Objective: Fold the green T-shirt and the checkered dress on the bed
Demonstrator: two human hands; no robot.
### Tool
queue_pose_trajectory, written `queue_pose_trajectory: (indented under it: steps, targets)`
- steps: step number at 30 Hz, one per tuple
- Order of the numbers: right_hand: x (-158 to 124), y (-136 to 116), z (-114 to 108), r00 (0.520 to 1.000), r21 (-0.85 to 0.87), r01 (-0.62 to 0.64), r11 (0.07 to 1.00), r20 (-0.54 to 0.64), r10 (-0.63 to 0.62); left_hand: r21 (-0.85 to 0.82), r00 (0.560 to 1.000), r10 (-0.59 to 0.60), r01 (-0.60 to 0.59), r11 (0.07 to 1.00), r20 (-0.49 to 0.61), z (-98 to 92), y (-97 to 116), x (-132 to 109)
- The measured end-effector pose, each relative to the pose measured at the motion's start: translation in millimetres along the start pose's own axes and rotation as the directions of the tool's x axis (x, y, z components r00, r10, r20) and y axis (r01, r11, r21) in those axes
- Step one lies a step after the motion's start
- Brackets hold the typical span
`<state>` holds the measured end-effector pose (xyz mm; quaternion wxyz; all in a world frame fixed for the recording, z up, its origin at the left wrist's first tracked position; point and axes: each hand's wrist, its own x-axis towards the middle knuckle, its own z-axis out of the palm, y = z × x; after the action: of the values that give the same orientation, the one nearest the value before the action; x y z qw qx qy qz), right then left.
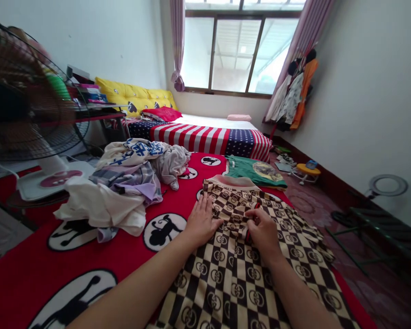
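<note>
A polo shirt [236, 269] with a brown-and-cream check print lies spread on a red bedspread [89, 269], its collar pointing away from me. My left hand [202, 220] rests flat on the shirt's chest beside the placket, holding nothing. My right hand [263, 233] pinches the placket of the shirt just below the collar. A green T-shirt [253, 171] lies folded beyond the collar, and a heap of crumpled clothes [123, 187] sits to the left of my hands.
A standing electric fan [27, 109] fills the left side. Beyond the red bedspread lies a bed with a stars-and-stripes cover [205, 139], below a window [236, 52]. Clothes hang at the right wall [292, 93], and a dark green folding rack [373, 233] stands on the floor.
</note>
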<state>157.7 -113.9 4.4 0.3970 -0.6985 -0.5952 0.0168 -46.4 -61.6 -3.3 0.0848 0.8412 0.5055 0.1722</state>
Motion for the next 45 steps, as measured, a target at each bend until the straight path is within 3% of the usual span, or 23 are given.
queue_pose_trajectory:
  steps: [4, 7, 11, 15, 20, 24, 27, 31, 40, 43, 45]
  targets:
    - [4, -6, -18, 0.982, -0.394, -0.023, 0.919, 0.164, 0.095, 0.004, 1.000, 0.016, -0.016, 1.000, -0.011, -1.1, 3, -2]
    - [20, -14, -28, 0.992, -0.481, 0.108, 0.870, 0.115, -0.059, -0.005, 0.998, 0.066, -0.066, 0.998, -0.010, 1.4, 3, -1]
    - [61, -33, -16, 0.964, -0.300, 0.266, 0.916, 0.087, -0.251, -0.033, 0.992, 0.129, -0.129, 0.991, -0.007, 3.2, 2, -1]
    - [105, -53, 28, 0.939, -0.036, 0.250, 0.968, 0.252, -0.233, -0.064, 0.990, 0.139, -0.141, 0.988, -0.020, 1.8, 1, -3]
    - [139, -73, 81, 0.928, -0.007, 0.217, 0.976, 0.311, -0.204, -0.088, 0.989, 0.144, -0.146, 0.985, -0.026, 2.5, 0, -3]
    - [156, -77, 105, 0.915, -0.029, 0.201, 0.979, 0.363, -0.177, -0.095, 0.989, 0.142, -0.144, 0.985, -0.027, 4.0, 0, -3]
    - [167, -72, 112, 0.907, -0.041, 0.191, 0.981, 0.390, -0.161, -0.094, 0.993, 0.115, -0.118, 0.988, -0.040, 5.6, 1, -3]
    - [175, -57, 118, 0.946, -0.062, 0.131, 0.989, 0.306, -0.107, -0.112, 0.994, 0.083, -0.090, 0.990, -0.065, 8.5, 3, -3]
    - [154, -43, 138, 0.976, -0.124, 0.110, 0.986, 0.202, -0.084, -0.093, 0.997, 0.061, -0.066, 0.993, -0.055, 8.8, 3, -3]
    - [160, -48, 132, 0.968, -0.100, 0.112, 0.989, 0.238, -0.085, -0.076, 0.997, 0.057, -0.061, 0.995, -0.055, 7.6, 3, -3]
    - [166, -51, 117, 0.962, -0.069, 0.122, 0.990, 0.255, -0.101, -0.069, 0.997, 0.058, -0.062, 0.996, -0.058, 7.4, 3, -3]
